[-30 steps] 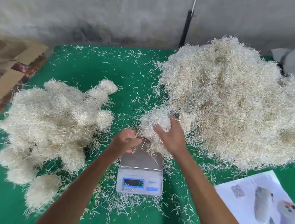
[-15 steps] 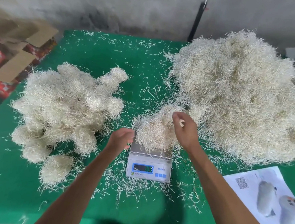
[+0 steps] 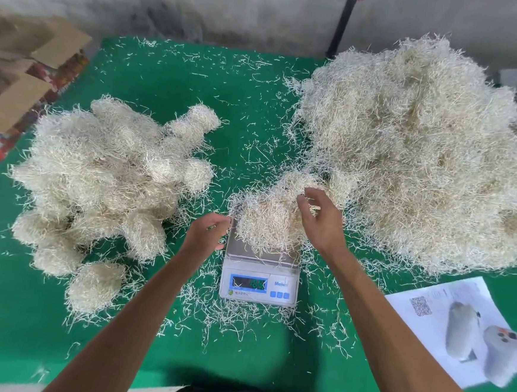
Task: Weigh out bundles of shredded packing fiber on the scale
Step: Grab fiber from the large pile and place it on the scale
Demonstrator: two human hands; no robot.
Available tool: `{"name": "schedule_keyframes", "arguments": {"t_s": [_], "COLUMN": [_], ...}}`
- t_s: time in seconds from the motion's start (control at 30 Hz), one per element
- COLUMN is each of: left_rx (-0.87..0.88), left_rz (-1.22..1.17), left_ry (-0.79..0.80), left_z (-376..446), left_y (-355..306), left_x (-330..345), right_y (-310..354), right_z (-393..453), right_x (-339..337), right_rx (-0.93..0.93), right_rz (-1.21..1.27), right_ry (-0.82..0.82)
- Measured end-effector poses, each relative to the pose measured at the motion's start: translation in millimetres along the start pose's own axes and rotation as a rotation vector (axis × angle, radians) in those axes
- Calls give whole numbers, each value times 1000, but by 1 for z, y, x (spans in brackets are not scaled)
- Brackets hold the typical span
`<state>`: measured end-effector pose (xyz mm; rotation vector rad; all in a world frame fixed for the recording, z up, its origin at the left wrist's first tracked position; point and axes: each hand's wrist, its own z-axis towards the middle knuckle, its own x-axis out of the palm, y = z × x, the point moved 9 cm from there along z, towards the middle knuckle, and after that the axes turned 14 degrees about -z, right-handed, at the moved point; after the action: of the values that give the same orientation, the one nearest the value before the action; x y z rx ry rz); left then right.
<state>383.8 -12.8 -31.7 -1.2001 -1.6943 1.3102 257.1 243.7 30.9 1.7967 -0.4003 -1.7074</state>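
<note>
Fiber bundle (image 3: 264, 224) mounds shapelessly on the scale (image 3: 259, 273), no clear long axis; right hand (image 3: 320, 222) fingers spread loosely beside it, left hand (image 3: 206, 232) fingers loosely curled, empty.

The scale (image 3: 259, 276) bears the brand "Meilen" beside its display (image 3: 249, 283), whose digits blur. A sheet (image 3: 457, 326) carries a QR code (image 3: 420, 305).

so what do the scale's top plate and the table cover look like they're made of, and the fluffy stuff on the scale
Scale's top plate: likely brushed or stainless metal, grey with a dull sheen; the body below looks like white plastic.
Table cover: green, matte and even, perhaps felt or a mat; cannot tell which.
Fiber clump on the scale: thin pale cream strands, stiff and crinkled, probably shredded paper or a plant fiber.
</note>
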Motion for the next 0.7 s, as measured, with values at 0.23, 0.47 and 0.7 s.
{"name": "schedule_keyframes", "arguments": {"t_s": [0.23, 0.47, 0.7], "left_rx": [-31, -43, -94], "left_rz": [18, 57, 203], "left_ry": [-20, -16, 162], "left_z": [7, 12, 16], "left_y": [6, 0, -16], "left_x": [-3, -3, 55], "right_y": [0, -4, 11], "right_z": [3, 8, 1], "right_x": [6, 13, 63], "right_rx": [0, 9, 87], "right_rz": [33, 49, 84], "right_ry": [15, 24, 302]}}
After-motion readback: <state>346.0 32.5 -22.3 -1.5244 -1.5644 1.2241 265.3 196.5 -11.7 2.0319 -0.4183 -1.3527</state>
